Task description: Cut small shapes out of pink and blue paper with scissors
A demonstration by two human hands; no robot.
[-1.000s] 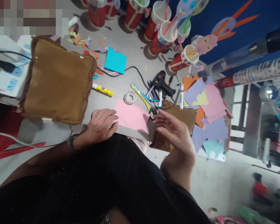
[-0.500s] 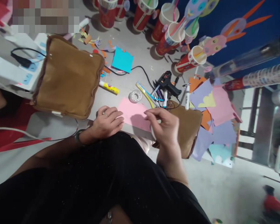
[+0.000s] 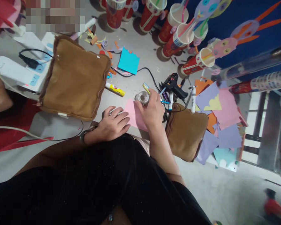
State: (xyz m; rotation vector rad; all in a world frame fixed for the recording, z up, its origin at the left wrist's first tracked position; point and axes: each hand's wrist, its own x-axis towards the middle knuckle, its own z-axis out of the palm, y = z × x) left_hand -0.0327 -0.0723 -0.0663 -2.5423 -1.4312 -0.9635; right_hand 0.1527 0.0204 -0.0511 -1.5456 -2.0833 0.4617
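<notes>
My right hand [image 3: 152, 109] reaches over a pink sheet of paper [image 3: 135, 117]. Its thumb and fingers close around the sides of a small roll of tape [image 3: 142, 98] at the paper's far edge. My left hand [image 3: 113, 123], with a ring on one finger, lies with its fingers loosely stretched at the paper's left edge. It holds nothing that I can see. Part of the pink sheet is hidden under my right hand and wrist. Just beyond my right fingertips lies a yellow pen-like stick [image 3: 145, 86], partly covered.
A yellow glue stick [image 3: 115, 89] and blue paper [image 3: 128, 61] lie farther left. A black glue gun [image 3: 174, 86] with a cord and markers is to the right. Brown pouches [image 3: 76, 79] flank the work spot. Red paper cups [image 3: 147, 15] line the back; coloured sheets [image 3: 227, 109] lie right.
My right hand has moved forward and left from above the pink paper's right side and taken hold of the tape roll. My left hand stays at the paper's left edge. The view has shifted slightly.
</notes>
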